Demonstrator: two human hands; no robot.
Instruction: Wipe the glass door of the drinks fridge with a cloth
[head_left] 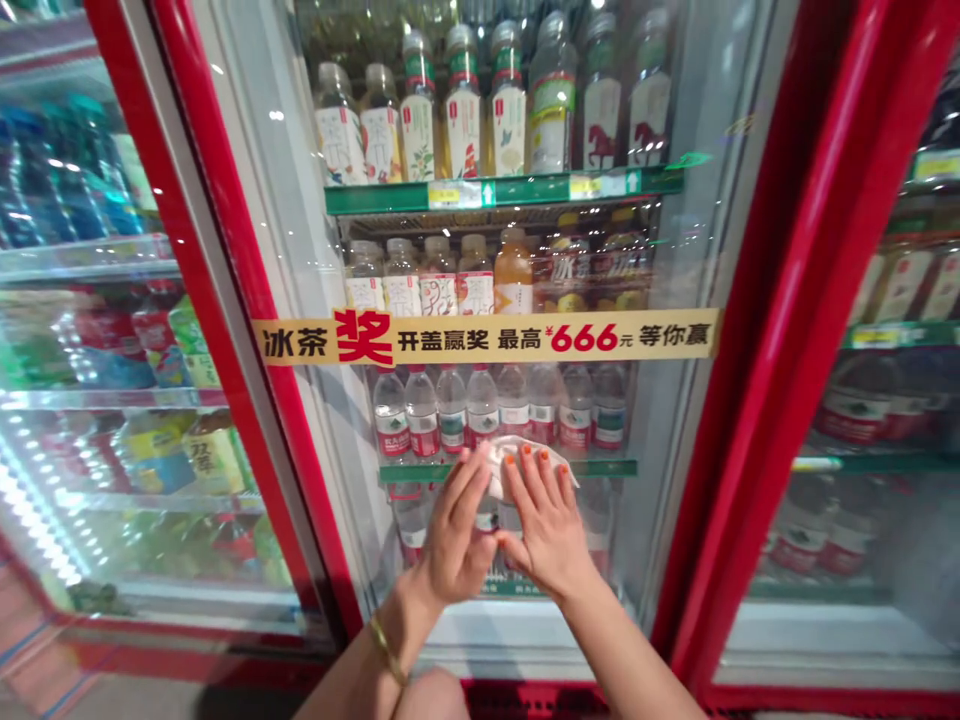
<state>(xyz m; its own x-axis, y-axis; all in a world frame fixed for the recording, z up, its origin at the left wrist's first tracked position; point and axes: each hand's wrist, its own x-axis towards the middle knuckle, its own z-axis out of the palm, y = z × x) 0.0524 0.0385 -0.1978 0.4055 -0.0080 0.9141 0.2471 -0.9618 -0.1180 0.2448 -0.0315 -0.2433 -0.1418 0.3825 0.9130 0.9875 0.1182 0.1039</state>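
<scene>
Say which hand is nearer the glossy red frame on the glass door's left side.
Left. The left hand is right of the glossy red frame, not touching; the right hand is farther right, past the left hand.

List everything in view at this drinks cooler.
glass-door drinks cooler: one, red frames, filling the view
promotional banner: one, yellow with red and black Chinese text, across the centre door
bottled drinks: eight, pale labels, top shelf behind the centre door
water bottles: eight, red-and-white labels, lower shelf behind the centre door
white cloth: one, white, between the hands on the glass
left hand: one, gold bangle, on the cloth
right hand: one, orange nails, on the cloth
</scene>
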